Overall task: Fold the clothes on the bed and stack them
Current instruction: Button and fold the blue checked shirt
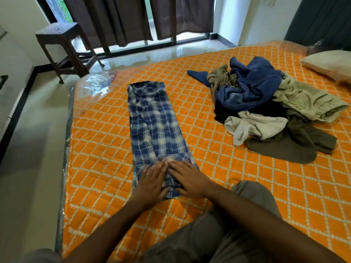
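The bed (218,168), covered in an orange sheet with a white diamond pattern, fills most of the view. A loose pile of clothes (269,109) in blue, olive, cream and dark brown lies on its right side, well apart from a blue checked shirt (152,126) folded into a long strip on the left. At the strip's near end, the left hand (152,182) and right hand (188,177) press flat side by side, fingers straight, gripping nothing.
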